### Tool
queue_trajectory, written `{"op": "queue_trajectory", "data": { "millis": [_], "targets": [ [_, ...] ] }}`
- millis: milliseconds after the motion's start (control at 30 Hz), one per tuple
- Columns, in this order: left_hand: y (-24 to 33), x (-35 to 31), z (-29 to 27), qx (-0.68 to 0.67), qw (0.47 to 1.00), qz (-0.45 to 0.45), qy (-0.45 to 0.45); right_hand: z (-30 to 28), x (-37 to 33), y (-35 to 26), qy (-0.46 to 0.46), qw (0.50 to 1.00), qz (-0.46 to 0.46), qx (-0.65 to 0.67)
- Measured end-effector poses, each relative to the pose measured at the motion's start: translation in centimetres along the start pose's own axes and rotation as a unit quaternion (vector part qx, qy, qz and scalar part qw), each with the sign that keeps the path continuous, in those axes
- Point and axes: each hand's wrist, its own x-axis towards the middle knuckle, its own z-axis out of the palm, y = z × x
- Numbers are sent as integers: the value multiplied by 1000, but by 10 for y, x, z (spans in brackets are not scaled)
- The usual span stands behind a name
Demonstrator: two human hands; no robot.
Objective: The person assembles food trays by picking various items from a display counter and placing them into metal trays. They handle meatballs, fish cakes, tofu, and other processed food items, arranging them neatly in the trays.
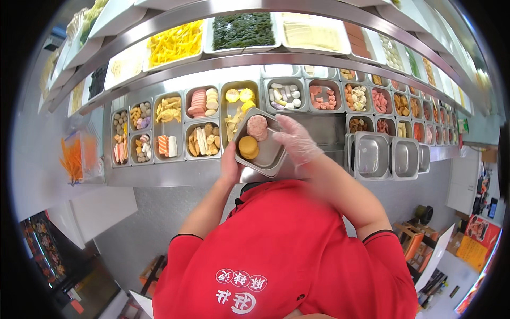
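While a silver metal pan [270, 150] is gripped by left fingers [231, 155], gloved right fingers [287, 125] are half-open, empty; white shirt lettering [240, 279] noted.

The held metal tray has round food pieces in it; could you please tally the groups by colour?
Pink group: 1
Golden-brown group: 1
Total: 2 groups in the metal tray; how many pieces each group holds cannot be told.
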Motion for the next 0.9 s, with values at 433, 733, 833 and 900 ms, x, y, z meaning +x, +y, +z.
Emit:
{"op": "queue_trajectory", "data": {
  "millis": [433,733,833,900],
  "targets": [
    [25,-3,-55,-61,993,-78,67,-108,173,25,29,796,-94,-597],
    [4,-18,-32,-76,988,-81,104,-73,266,43,-199,617,-70,-759],
    [4,-15,-29,-91,985,-94,110,-68,268,48,-184,627,-81,-753],
    [4,-11,-28,-98,984,-101,106,-66,271,50,-200,620,-66,-756]
  ]
}}
